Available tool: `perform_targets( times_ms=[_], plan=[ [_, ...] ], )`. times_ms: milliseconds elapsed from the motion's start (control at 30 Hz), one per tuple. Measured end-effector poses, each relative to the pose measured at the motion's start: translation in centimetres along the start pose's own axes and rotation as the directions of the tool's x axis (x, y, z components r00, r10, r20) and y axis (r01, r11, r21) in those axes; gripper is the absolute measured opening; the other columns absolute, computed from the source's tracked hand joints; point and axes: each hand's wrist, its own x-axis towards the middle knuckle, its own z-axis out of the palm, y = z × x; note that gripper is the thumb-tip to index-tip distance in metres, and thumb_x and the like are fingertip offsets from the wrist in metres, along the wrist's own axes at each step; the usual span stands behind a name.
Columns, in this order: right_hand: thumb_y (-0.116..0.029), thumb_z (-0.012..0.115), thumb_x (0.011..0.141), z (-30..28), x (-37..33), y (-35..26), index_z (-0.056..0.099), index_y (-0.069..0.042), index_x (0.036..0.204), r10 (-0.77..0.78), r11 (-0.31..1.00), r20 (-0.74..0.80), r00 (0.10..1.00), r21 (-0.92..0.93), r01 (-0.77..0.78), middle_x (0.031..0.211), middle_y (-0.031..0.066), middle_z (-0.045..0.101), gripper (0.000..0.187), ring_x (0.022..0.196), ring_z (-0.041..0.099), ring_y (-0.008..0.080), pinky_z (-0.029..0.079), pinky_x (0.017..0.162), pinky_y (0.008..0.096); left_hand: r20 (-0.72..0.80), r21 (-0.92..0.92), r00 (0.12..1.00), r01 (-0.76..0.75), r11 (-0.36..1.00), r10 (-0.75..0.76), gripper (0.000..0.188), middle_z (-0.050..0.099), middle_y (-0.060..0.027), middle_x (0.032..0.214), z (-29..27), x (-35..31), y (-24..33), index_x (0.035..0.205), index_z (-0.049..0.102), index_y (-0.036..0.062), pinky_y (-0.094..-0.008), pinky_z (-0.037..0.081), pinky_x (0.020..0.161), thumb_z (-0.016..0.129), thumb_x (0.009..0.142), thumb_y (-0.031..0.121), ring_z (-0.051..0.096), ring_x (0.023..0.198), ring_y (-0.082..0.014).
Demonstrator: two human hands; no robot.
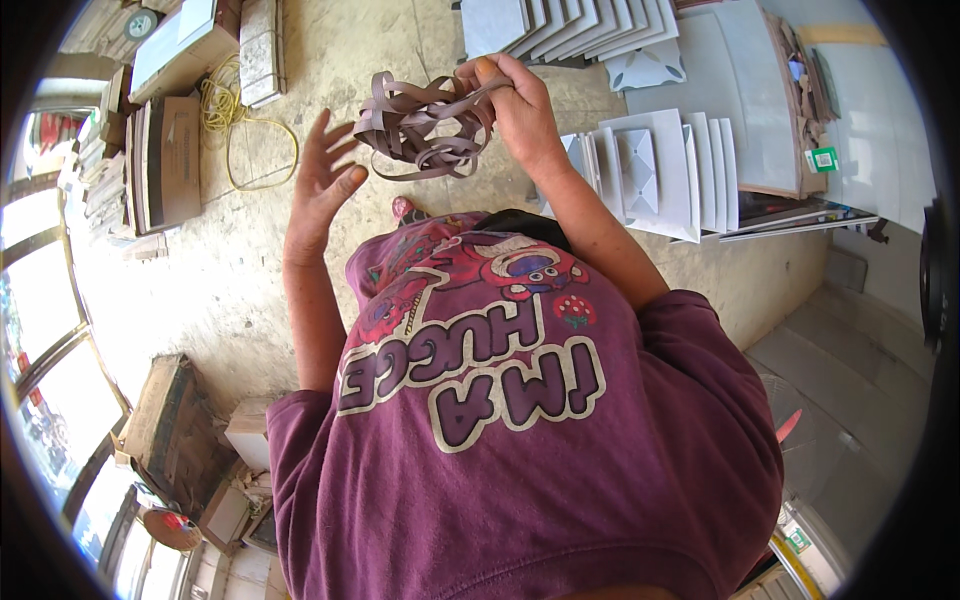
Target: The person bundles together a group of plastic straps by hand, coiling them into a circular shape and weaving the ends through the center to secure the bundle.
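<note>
A loose, tangled bundle of flat brownish-purple strapping [425, 125] hangs in front of me at chest height. My right hand [522, 105] is closed on its upper right end, with the thumb and fingers pinching several strands. Just left of the bundle, my left hand [325, 175] is raised with its fingers spread and holds nothing. A small gap shows between its fingertips and the loops.
Stacked grey and white tiles [650, 175] stand on the floor at right, with more tiles [570, 30] beyond. Cardboard boxes [165, 160] and a coiled yellow cord [225, 105] lie at left. Windows [50, 290] line the left side.
</note>
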Motion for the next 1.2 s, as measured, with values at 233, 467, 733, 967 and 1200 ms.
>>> perform_targets(
  times_ms=[233,467,733,967,1200],
  plan=[
    [-0.014,0.045,0.091,3.6,3.0,0.9,0.06,0.0,0.09,0.143,0.988,0.03,0.989,-0.068,-0.141,0.074,0.0017,0.055,0.02,0.058,0.047,0.0051,0.038,0.047,0.0194,0.037,-0.018,0.996,-0.083,0.996,0.084,0.048,0.061,-0.0074,0.104,-0.7,4.4,3.7,0.118,0.05,0.0002,-0.0274,0.045,0.084,0.071,0.077,0.014,0.056,0.097,-0.0131],
    [-0.01,0.06,0.079,3.9,4.2,-0.2,0.057,-0.004,0.099,-0.036,0.906,0.033,0.999,-0.42,0.047,0.086,0.0052,0.06,0.021,0.069,0.057,0.0121,0.046,0.06,0.0249,-0.049,-0.172,0.995,0.08,0.982,-0.09,0.024,0.064,-0.0076,0.084,0.3,8.3,2.5,0.101,0.055,-0.002,-0.0215,0.049,0.059,0.06,0.088,0.018,0.062,0.071,-0.012],
    [-0.033,0.068,0.076,1.8,9.4,-2.5,0.059,-0.007,0.073,-0.152,0.626,0.265,0.952,-0.72,0.3,0.065,0.0042,0.059,0.028,0.057,0.057,0.0235,0.043,0.051,0.0307,-0.026,-0.007,0.999,0.046,0.999,-0.046,0.023,0.064,-0.0063,0.079,2.5,15.0,2.0,0.1,0.055,-0.0011,-0.0197,0.042,0.053,0.057,0.09,0.019,0.054,0.062,-0.0074],
    [-0.024,0.064,0.085,-1.1,16.2,-2.7,0.062,0.001,0.081,-0.16,0.982,-0.053,0.986,-0.105,0.154,0.065,-0.0004,0.059,0.025,0.059,0.049,0.0044,0.039,0.052,0.0212,0.054,-0.184,0.995,0.093,0.978,-0.085,0.022,0.064,-0.0084,0.08,4.8,20.6,3.6,0.107,0.049,0.0021,-0.021,0.046,0.056,0.049,0.094,0.02,0.057,0.064,-0.0099],
    [-0.026,0.062,0.087,-5.0,21.4,-2.8,0.062,-0.002,0.08,-0.01,0.98,-0.106,0.994,0.197,0.031,0.068,-0.004,0.053,0.025,0.063,0.041,0.0023,0.034,0.056,0.0175,0.005,-0.277,1.0,0.03,0.96,-0.03,0.028,0.059,-0.0067,0.103,8.5,25.4,3.6,0.118,0.046,0.0047,-0.0256,0.05,0.073,0.047,0.094,0.018,0.061,0.087,-0.0145]
  ],
)
